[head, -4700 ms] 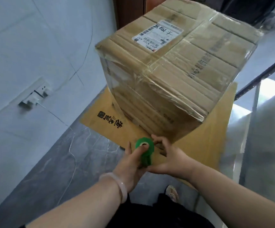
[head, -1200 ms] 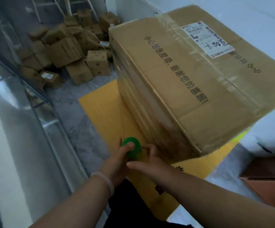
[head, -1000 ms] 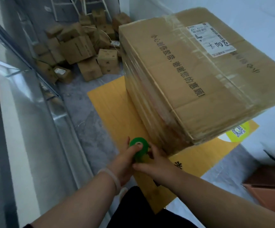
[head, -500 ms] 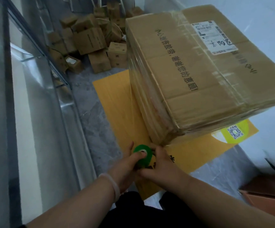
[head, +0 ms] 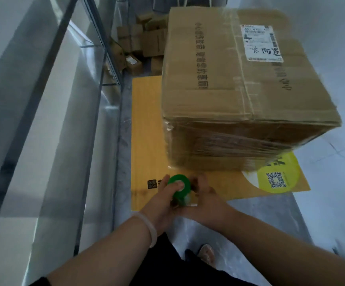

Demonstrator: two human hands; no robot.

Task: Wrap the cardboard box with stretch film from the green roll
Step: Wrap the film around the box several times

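Both my left hand (head: 160,200) and right hand (head: 203,200) grip the upright green stretch-film roll (head: 179,187), left thumb capping its top. The large brown film-banded cardboard box (head: 239,96) sits ahead and to the right, its lower corner near; next pass likely runs right along the near face.

Dim, flat light with a bluish cast, soft motion blur throughout, and wide-angle bending toward the edges

I have a single view here, from the wide-angle camera worn on the person's head, so nothing is shared with a second view. It looks forward and steeply down from above. Both forearms enter from the bottom edge, close to the lens. The big brown cardboard box (head: 239,96) fills the upper right, slightly farther off. The grey glass partition (head: 43,120) runs along the left edge.
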